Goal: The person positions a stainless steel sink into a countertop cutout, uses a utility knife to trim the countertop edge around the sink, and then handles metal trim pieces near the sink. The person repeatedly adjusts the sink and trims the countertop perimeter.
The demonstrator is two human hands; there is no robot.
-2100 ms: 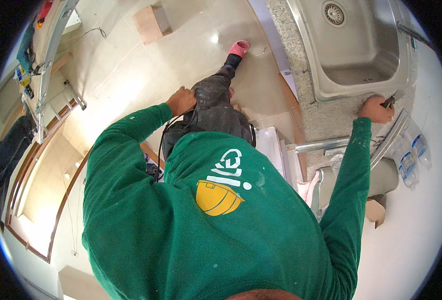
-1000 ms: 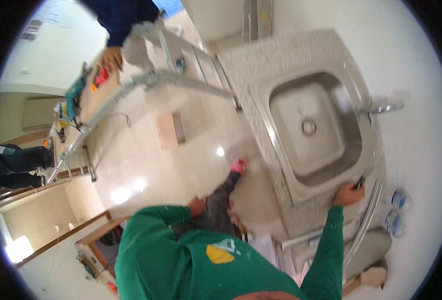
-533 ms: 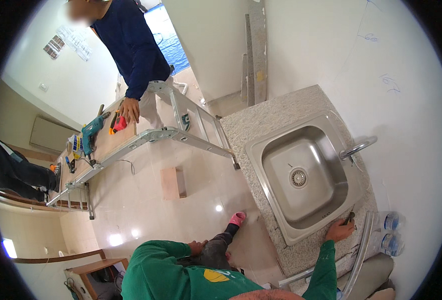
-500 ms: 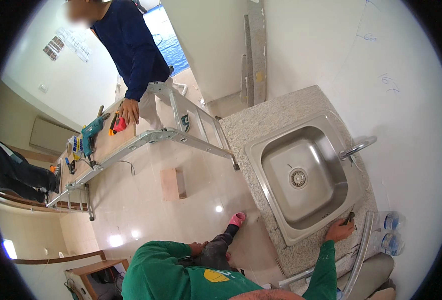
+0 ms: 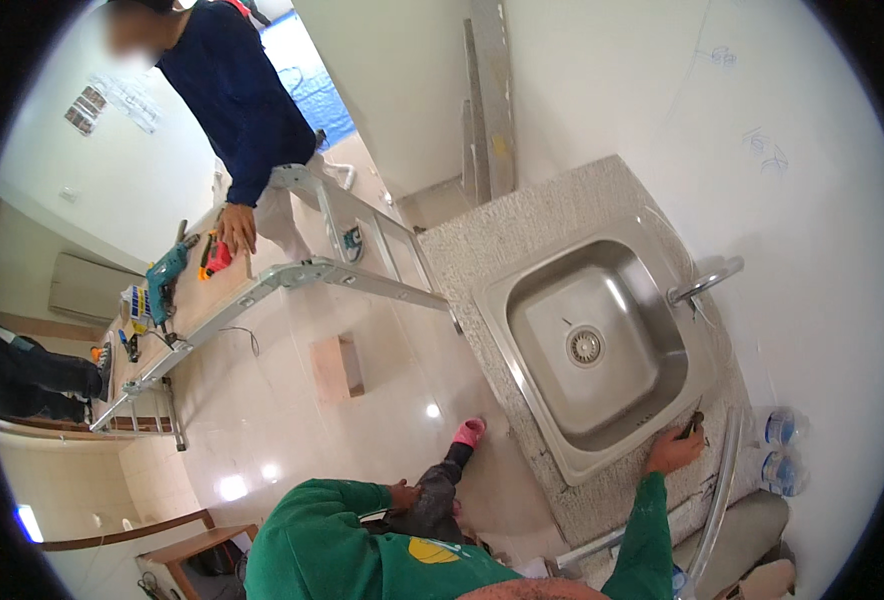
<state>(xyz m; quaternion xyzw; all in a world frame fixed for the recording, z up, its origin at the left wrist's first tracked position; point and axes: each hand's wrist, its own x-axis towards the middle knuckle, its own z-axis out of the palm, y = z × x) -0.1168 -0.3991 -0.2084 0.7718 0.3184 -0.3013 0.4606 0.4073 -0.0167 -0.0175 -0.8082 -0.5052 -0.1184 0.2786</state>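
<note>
Head view: my right hand (image 5: pixel 674 452) is closed around a small dark tool (image 5: pixel 696 423), its end poking out past my fingers toward the wall. Hand and tool are over the counter (image 5: pixel 477 230), near its wall edge, just beside the near rim of the sink (image 5: pixel 545 405). I can't tell whether the tool touches the stone. The tap (image 5: pixel 707 282) stands at the sink's wall-side rim, and a pale strip (image 5: pixel 724 480) runs to the right of my hand, with two bottles (image 5: pixel 785 470) beyond it, by the wall. My left hand (image 5: pixel 405 494) lies on my thigh (image 5: pixel 430 492); its fingers are partly hidden, so I can't tell how far it is curled or whether it grips anything. Well apart, on the floor (image 5: pixel 402 390), sits a reddish block (image 5: pixel 335 368). Past it a ladder (image 5: pixel 247 298) carries a board (image 5: pixel 202 298). At the board's right end is a co-worker's hand (image 5: pixel 239 232), against a red tool (image 5: pixel 218 260), and a teal drill (image 5: pixel 166 280) lies farther left, along the far edge.
</note>
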